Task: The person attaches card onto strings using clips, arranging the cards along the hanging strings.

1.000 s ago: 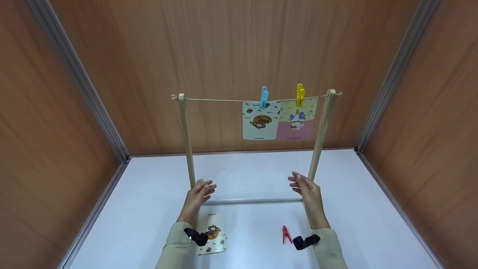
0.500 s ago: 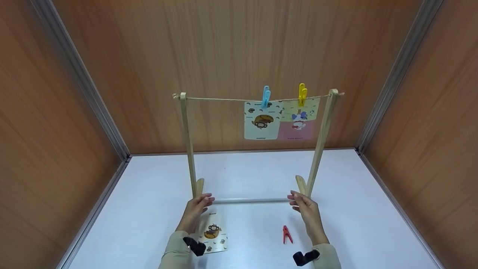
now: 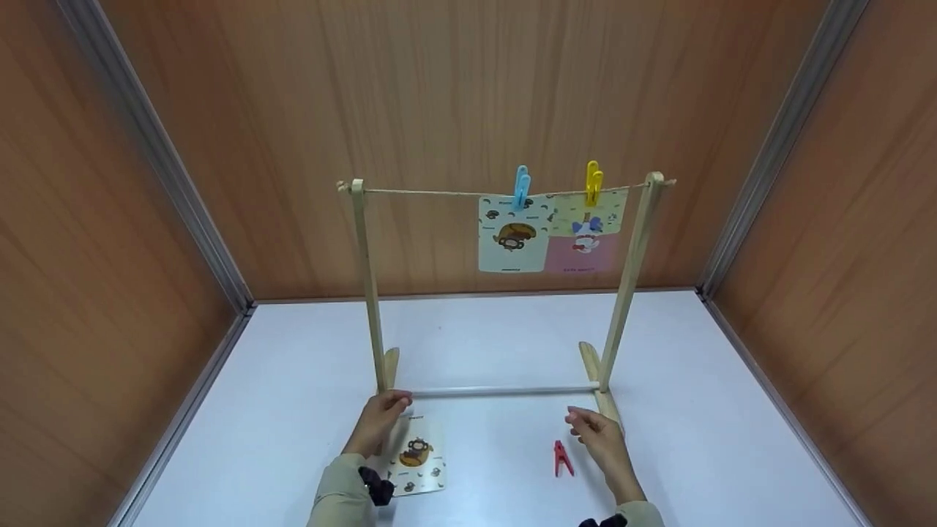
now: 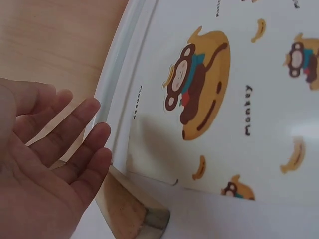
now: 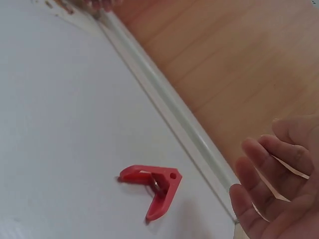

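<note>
My left hand (image 3: 377, 421) hovers by the left foot of a wooden frame, its fingers loosely bent around nothing. Just right of it a monkey card (image 3: 417, 457) lies flat on the table; the left wrist view shows its banana drawings close up. My right hand (image 3: 599, 441), also holding nothing, is over the frame's right foot (image 3: 609, 406). A red clothespin (image 3: 562, 459) rests on the table to that hand's left. On the frame's string, a blue clothespin (image 3: 521, 187) holds another monkey card (image 3: 512, 245), and a yellow clothespin (image 3: 593, 183) holds a green-and-pink card (image 3: 582, 252).
Two wooden posts (image 3: 628, 285) carry the string (image 3: 424, 192) between their tops. A white rod (image 3: 498, 391) joins them low down, behind the hands. Wood-grain panels (image 3: 468, 88) with grey metal edges stand around the white table (image 3: 293, 410).
Both hands have come down and nearer to me along the frame's feet, the right one farther. The rod's right end and the right foot are now uncovered. Cards and clothespins stay put.
</note>
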A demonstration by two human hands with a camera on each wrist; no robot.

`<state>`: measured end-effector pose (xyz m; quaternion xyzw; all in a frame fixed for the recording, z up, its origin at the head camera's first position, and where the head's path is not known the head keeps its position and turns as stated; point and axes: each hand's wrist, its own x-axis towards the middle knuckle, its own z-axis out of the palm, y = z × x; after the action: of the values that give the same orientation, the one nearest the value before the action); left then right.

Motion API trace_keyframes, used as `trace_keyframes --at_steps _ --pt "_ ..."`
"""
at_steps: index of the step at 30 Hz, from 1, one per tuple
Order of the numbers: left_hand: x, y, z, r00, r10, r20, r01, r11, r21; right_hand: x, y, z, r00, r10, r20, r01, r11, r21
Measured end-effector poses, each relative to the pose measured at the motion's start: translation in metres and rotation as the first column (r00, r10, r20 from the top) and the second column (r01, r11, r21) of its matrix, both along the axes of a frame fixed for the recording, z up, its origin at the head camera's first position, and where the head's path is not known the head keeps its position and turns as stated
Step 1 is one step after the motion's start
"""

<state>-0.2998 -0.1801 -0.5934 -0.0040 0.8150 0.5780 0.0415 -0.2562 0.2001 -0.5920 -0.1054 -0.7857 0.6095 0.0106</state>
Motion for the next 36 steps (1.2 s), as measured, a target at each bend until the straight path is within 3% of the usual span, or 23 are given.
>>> trace_keyframes --at_steps 8,14,19,23,31,36 --pt "0.001 -0.001 0.002 0.999 -0.005 0.054 0.01 0.994 -0.105 0.01 0.001 -0.011 0.999 0.016 0.041 -0.022 0.988 0.15" --pt "0.0 0.001 0.001 0.998 -0.049 0.04 0.056 0.975 -0.217 0.018 0.003 -0.016 0.996 0.06 0.069 -0.076 0.961 0.265" --pt "-0.002 0.003 0.0 0.993 -0.079 0.091 0.101 0.958 -0.269 0.023 0.005 -0.022 0.989 0.122 0.084 -0.141 0.947 0.29" --pt "-0.004 0.006 0.0 0.987 -0.061 0.147 0.102 0.95 -0.295 0.026 0.006 -0.025 0.982 0.176 0.072 -0.19 0.938 0.292" --pt "-0.003 0.012 -0.005 0.991 -0.12 0.063 0.136 0.895 -0.426 0.031 0.002 -0.029 0.965 0.255 0.066 -0.263 0.906 0.332" --pt "-0.001 0.013 -0.006 0.993 -0.101 0.057 0.116 0.886 -0.449 0.031 0.0 -0.03 0.962 0.265 0.068 -0.272 0.899 0.344"
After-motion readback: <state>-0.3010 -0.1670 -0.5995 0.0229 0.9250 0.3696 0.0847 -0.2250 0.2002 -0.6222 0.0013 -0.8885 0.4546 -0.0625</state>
